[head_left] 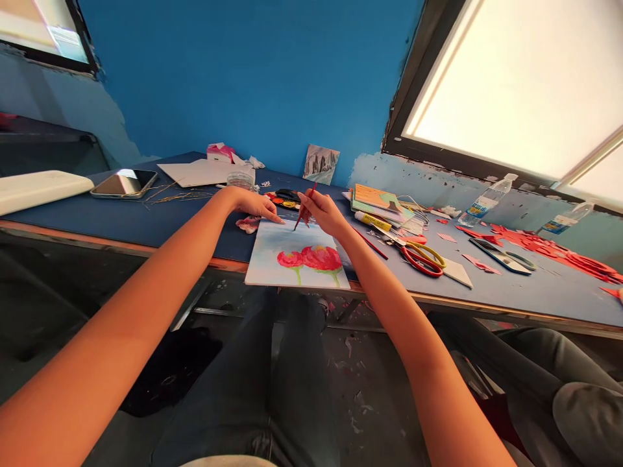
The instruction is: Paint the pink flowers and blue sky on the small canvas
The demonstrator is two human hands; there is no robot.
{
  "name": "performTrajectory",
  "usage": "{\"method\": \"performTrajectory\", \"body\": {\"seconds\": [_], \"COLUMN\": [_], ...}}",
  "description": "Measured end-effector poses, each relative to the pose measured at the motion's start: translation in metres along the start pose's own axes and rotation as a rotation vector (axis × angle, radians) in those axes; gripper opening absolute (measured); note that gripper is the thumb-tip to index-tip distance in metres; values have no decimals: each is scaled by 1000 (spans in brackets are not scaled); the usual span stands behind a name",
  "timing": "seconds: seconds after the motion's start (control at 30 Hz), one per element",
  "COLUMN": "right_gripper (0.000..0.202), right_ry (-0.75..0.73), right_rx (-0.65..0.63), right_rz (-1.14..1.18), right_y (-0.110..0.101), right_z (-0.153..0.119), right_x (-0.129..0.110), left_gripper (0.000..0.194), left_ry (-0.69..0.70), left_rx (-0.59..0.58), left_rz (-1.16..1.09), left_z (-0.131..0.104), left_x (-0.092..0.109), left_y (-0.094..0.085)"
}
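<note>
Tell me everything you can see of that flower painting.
The flower painting is a flat, rectangular panel, perhaps canvas, with red blooms, green stems and a bluish background. It lies on the blue table, its near edge jutting past the tabletop. The brush in the right hand appears to touch its blue part, and the left hand its far edge.

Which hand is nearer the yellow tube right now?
Right. The right hand, holding the brush, is left of the yellow tube; the left hand is farther left, at the far edge of the painting.
</note>
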State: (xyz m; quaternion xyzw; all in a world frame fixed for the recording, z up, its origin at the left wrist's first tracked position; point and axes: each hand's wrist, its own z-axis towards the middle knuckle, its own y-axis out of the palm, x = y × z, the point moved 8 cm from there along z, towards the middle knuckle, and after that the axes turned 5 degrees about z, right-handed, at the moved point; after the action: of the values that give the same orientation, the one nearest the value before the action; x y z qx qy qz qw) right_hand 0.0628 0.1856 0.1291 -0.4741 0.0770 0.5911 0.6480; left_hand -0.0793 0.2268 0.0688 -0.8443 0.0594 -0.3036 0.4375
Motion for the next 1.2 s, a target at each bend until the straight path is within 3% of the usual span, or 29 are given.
{"method": "performTrajectory", "body": {"seconds": [0.17, 0.43, 0.7, 0.87, 1.07, 1.2], "right_gripper": [55, 48, 42, 32, 25, 25], "right_ry": [-50, -8, -25, 99, 115, 203], "right_rx": [-21, 148, 189, 248, 161, 130], "right_rz": [-35, -124, -357, -555, -660, -722], "right_y": [4, -15, -15, -23, -12, -5], "right_z": [-1, 1, -1, 15, 51, 52], "right_x": [-5, 0, -2, 17, 40, 56], "left_gripper": [54, 58, 54, 57, 57, 54], "left_ry": [-42, 34, 13, -8, -17, -57], "left_rx": [12, -42, -16, -14, -18, 22], "left_rz": [-26, 31, 3, -13, -28, -13], "left_z": [-7, -5, 0, -5, -8, -11], "left_x": [4, 7, 0, 4, 7, 7], "left_y": [1, 2, -1, 0, 2, 0]}}
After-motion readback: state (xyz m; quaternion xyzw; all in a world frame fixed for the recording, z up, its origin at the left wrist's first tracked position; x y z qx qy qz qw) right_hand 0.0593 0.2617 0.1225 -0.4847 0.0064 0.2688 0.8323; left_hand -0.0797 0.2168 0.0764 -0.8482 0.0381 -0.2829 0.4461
